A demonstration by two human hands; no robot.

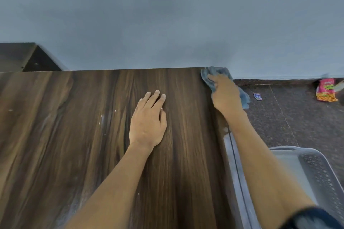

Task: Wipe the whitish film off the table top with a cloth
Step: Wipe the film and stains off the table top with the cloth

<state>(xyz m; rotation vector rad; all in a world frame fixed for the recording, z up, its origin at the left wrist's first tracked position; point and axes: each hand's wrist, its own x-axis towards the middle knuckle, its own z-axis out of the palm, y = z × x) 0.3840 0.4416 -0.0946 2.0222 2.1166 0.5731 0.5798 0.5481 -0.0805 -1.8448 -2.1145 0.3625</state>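
Item: table top, dark wood grain, our landmark. Right hand at its far right corner, fingers curled round a bunched blue cloth. Left hand flat mid-table, fingers straight, holding nothing. Step, we judge: wiping the corner. Next: we sweep toward the whitish film left of centre.

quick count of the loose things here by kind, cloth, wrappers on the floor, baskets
cloth: 1, the blue-grey cloth at the table's far right corner
wrappers: 2, a pink and orange snack packet and a small blue wrapper, both on the floor
baskets: 1, the grey plastic basket beside the table
total: 4
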